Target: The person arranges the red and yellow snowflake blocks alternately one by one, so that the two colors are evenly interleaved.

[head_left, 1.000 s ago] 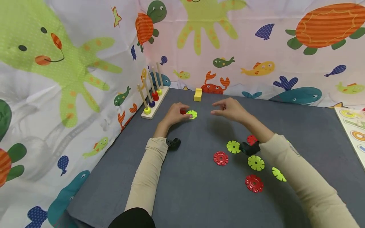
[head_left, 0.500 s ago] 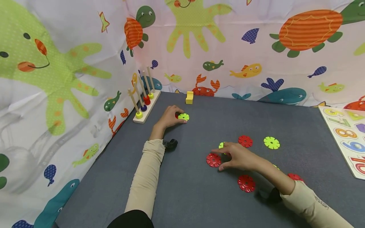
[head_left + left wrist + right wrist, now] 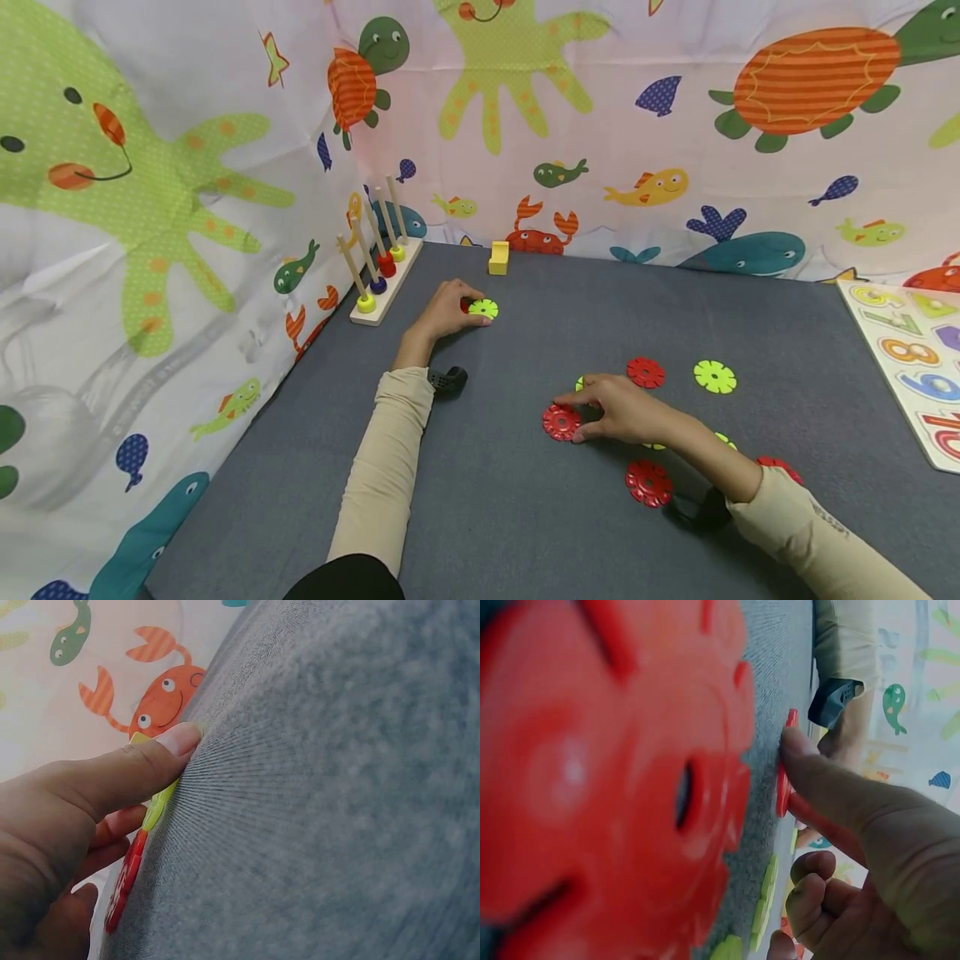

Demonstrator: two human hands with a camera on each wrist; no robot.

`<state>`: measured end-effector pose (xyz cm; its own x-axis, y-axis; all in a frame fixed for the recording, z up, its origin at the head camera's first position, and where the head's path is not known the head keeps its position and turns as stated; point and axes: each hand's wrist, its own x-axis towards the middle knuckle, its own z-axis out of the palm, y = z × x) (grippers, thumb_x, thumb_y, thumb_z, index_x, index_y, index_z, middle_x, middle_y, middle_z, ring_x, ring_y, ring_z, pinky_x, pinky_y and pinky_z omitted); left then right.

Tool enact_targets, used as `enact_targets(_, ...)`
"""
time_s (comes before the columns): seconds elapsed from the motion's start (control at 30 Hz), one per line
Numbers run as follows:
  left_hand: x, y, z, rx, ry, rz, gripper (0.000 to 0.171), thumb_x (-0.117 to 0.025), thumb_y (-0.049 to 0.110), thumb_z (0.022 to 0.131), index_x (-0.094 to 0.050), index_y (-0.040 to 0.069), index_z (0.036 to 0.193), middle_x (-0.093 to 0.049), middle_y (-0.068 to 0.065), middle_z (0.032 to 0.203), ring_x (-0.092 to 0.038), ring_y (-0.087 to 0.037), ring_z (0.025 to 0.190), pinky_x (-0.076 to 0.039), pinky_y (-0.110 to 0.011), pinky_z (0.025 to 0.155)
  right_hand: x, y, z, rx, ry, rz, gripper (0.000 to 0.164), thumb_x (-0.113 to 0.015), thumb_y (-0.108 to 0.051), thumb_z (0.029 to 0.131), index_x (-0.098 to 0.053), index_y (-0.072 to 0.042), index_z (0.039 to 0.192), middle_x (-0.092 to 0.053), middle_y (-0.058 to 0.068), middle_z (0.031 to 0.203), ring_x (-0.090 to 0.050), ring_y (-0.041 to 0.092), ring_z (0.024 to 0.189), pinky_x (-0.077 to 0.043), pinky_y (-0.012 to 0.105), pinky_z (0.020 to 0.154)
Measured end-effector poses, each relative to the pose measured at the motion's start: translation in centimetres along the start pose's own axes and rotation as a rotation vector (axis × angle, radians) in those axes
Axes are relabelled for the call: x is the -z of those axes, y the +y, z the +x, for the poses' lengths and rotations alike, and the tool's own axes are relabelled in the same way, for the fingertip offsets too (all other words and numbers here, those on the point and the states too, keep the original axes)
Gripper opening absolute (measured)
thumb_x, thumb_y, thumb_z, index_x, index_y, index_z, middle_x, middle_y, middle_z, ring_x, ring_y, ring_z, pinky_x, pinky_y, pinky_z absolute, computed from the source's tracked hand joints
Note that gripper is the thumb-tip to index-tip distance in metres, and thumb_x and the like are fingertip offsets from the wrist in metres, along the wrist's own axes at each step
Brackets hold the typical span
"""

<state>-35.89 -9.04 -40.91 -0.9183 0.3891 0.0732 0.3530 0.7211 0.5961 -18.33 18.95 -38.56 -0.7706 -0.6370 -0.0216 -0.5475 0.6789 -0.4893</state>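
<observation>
My left hand (image 3: 444, 310) rests at the far left, thumb and fingers at the edges of a yellow-green notched interlocking disc (image 3: 483, 308). Right beside it, partly under the fingers, lies a red notched disc (image 3: 126, 881). In the left wrist view the thumb overlaps the yellow-green disc. My right hand (image 3: 633, 408) pinches another red notched disc (image 3: 560, 422) between thumb and index finger, low at the table. The other fingers are curled in the right wrist view. Behind this hand a yellow-green disc (image 3: 580, 383) is mostly hidden.
Around the right hand lie more discs: a red one (image 3: 646, 372), a yellow-green one (image 3: 715, 377) and a nearer red one (image 3: 648, 483). A wooden peg stand (image 3: 387, 287) with coloured rings stands back left. A yellow block (image 3: 498, 257) sits at the back, a number puzzle board (image 3: 911, 367) at right.
My right hand has come from the back of the table toward me, down to the red disc, and its fingers have closed on it. The left hand stays at its disc; the view has shifted right.
</observation>
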Motion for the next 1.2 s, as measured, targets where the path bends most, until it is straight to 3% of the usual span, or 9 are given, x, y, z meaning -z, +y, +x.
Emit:
enact_targets(0.53, -0.3, -0.3, 0.1, 0.026, 0.000, -0.021, 0.049, -0.077, 0.032, 0.073, -0.065, 0.010, 0.116, -0.054, -0.008, 0.110, -0.041, -0.022, 0.107, -0.035, -0.038, 0.094, -0.1, 0.3, 0.3, 0.081, -0.020, -0.045, 0.049, -0.075, -0.036, 0.073, -0.064, -0.021, 0.119, -0.048, -0.007, 0.076, -0.035, 0.004, 0.065, -0.027, 0.018, 0.057)
enact_targets(0.9, -0.2, -0.3, 0.1, 0.033, 0.008, -0.031, 0.050, -0.077, 0.032, 0.074, -0.065, 0.010, 0.117, -0.053, -0.008, 0.109, -0.042, -0.022, 0.106, -0.035, -0.038, 0.092, -0.1, -0.6, 0.4, 0.091, 0.014, -0.181, 0.043, -0.076, -0.038, 0.071, -0.067, -0.019, 0.109, -0.051, -0.010, 0.079, -0.037, 0.003, 0.068, -0.023, 0.027, 0.066)
enact_targets(1.07, -0.2, -0.1, 0.0, 0.034, 0.004, -0.026, 0.050, -0.077, 0.032, 0.074, -0.065, 0.010, 0.117, -0.054, -0.008, 0.109, -0.042, -0.022, 0.106, -0.036, -0.038, 0.092, 1.6, -0.7, 1.4, 0.097, 0.076, -0.165, 0.041, -0.076, -0.036, 0.072, -0.068, -0.017, 0.107, -0.049, -0.003, 0.073, -0.036, 0.004, 0.064, -0.023, 0.026, 0.061)
enact_targets(1.2, -0.3, -0.1, 0.0, 0.044, 0.008, -0.020, 0.050, -0.077, 0.032, 0.074, -0.065, 0.011, 0.116, -0.053, -0.009, 0.109, -0.041, -0.023, 0.105, -0.036, -0.038, 0.091, 3.9, -0.4, 4.0, 0.056, 0.171, -0.105, 0.042, -0.076, -0.031, 0.073, -0.067, -0.012, 0.109, -0.048, 0.004, 0.071, -0.034, 0.008, 0.060, -0.025, 0.024, 0.056)
